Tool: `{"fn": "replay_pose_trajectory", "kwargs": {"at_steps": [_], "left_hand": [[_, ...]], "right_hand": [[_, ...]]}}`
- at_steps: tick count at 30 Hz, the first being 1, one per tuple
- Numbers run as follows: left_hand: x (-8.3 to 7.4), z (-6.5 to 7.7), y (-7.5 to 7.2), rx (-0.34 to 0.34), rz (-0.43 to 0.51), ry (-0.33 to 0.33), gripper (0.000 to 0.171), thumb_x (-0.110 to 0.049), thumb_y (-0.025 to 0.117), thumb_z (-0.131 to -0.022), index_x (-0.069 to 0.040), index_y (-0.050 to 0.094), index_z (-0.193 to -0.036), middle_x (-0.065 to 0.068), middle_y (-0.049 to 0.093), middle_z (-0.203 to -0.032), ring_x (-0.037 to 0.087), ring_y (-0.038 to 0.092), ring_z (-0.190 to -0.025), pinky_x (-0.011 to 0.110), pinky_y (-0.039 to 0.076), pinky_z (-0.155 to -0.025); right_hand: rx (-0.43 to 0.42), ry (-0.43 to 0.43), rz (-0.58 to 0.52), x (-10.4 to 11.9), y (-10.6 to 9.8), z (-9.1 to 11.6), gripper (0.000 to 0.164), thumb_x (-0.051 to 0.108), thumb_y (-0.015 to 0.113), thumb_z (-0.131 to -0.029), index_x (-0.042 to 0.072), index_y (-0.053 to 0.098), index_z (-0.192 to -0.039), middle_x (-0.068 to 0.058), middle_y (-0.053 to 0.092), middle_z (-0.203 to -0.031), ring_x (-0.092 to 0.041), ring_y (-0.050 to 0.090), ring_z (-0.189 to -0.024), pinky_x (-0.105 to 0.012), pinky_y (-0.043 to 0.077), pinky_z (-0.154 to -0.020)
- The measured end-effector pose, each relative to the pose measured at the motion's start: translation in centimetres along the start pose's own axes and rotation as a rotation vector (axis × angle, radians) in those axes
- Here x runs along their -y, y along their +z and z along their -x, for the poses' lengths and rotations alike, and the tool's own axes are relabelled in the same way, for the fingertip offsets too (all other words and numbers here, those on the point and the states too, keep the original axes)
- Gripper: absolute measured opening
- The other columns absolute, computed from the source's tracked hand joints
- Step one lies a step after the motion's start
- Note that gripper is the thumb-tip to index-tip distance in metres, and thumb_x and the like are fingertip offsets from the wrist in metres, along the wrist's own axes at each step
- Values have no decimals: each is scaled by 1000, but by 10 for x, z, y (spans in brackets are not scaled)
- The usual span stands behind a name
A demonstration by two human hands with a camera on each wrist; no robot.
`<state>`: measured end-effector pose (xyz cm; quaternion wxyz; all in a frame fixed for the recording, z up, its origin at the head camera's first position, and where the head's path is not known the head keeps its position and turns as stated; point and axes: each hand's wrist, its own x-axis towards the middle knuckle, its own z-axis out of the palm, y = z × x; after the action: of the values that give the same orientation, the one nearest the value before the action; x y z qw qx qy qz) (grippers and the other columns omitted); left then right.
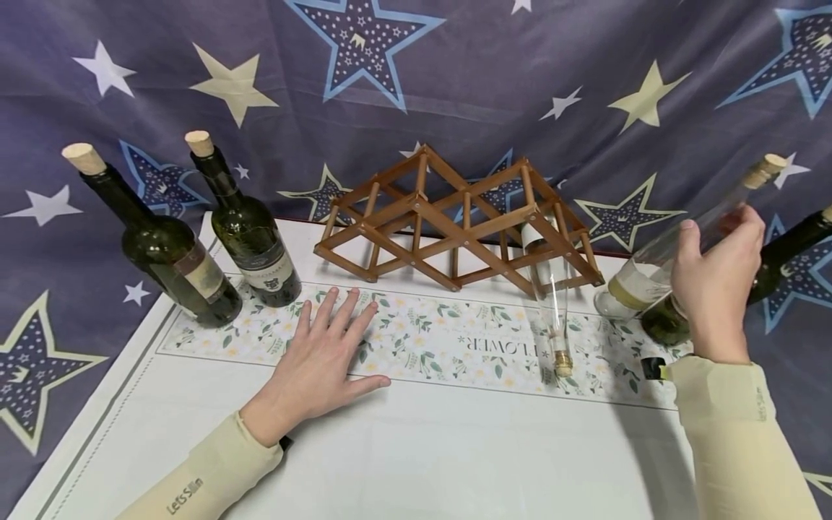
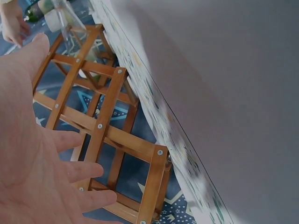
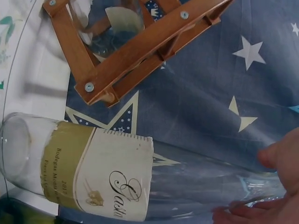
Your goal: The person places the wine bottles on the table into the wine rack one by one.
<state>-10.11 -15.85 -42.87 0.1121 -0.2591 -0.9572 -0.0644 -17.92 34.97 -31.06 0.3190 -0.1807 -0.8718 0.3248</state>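
At the right, a clear glass bottle (image 1: 640, 282) with a cork stands on the table. My right hand (image 1: 718, 271) holds it around its upper part, thumb on one side and fingers on the other. The right wrist view shows its olive and cream label (image 3: 96, 170) and the fingers (image 3: 250, 212) by the neck. My left hand (image 1: 321, 365) is spread, palm down, over the white table in front of a wooden folding wine rack (image 1: 416, 209). Another clear bottle (image 1: 555, 303) lies in the rack's right part, its corked neck toward me.
Two dark green corked bottles (image 1: 178, 271) (image 1: 256, 253) stand at the left of the table. Another green bottle (image 1: 770, 271) is behind my right hand. A floral runner (image 1: 416, 339) crosses the white table (image 1: 455, 448). A starry cloth (image 1: 494, 79) hangs behind.
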Motion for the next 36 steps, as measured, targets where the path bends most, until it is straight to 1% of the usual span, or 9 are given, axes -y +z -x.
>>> {"fn": "replay_pose_trajectory", "kwargs": {"at_steps": [2,4,6,9,12,19,26,29,36], "left_hand": [[0,0,0,-2,-5,0,114,-89,57,-85,-14,33,-168,20,23,-173,52,21,-155,77,19,-118],[0,0,-1,-4,-8,1,114,-89,57,-85,-14,34,-168,20,23,-173,53,22,-155,77,20,-118],[0,0,-1,-5,-11,1,114,-90,56,-85,-14,34,-168,20,23,-173,53,22,-155,77,21,-118],[0,1,0,-6,-7,0,114,-90,56,-85,-14,34,-168,20,24,-173,53,22,-155,77,20,-118],[0,1,0,-8,-7,2,114,-90,55,-85,-14,34,-168,21,25,-172,53,23,-155,78,20,-118],[1,0,0,-2,0,-2,114,-90,55,-85,-15,33,-168,21,25,-173,52,21,-156,77,18,-119],[1,-1,0,-6,2,0,114,-90,55,-85,-14,33,-168,20,26,-172,51,20,-157,77,19,-118],[0,-1,-1,-5,-2,1,114,-90,55,-86,-14,33,-168,20,26,-172,50,20,-157,77,20,-119],[0,-1,-3,-7,9,-1,113,-88,57,-86,-13,33,-168,20,26,-172,50,21,-156,76,21,-119]], "right_hand": [[-9,14,3,-1,1,-4,60,37,50,-107,11,35,-159,-9,52,-141,-24,50,-129,-33,37,-112],[-11,22,6,-1,2,-7,58,38,50,-107,11,38,-157,3,53,-129,-15,52,-118,-28,40,-105],[-13,21,11,-2,3,-10,56,39,49,-108,10,41,-155,15,48,-116,-6,50,-105,-25,40,-98],[-7,18,15,-2,3,-13,54,41,46,-109,9,43,-152,23,41,-103,4,43,-93,-23,38,-91],[-8,18,18,-2,4,-14,52,42,44,-110,9,45,-150,26,39,-99,5,41,-90,-23,37,-89],[-25,9,4,-1,3,-14,32,41,46,-110,19,50,-134,25,40,-96,7,41,-89,-20,36,-87],[-53,-30,-9,0,0,-10,26,40,50,-110,22,53,-128,28,40,-96,10,42,-89,-18,35,-85],[-64,-51,-15,1,-3,-6,25,40,51,-110,23,53,-128,29,41,-96,12,43,-88,-17,35,-84],[-122,-144,2,15,-12,2,37,39,50,-111,15,57,-138,34,39,-99,16,43,-88,-15,37,-84]]}}
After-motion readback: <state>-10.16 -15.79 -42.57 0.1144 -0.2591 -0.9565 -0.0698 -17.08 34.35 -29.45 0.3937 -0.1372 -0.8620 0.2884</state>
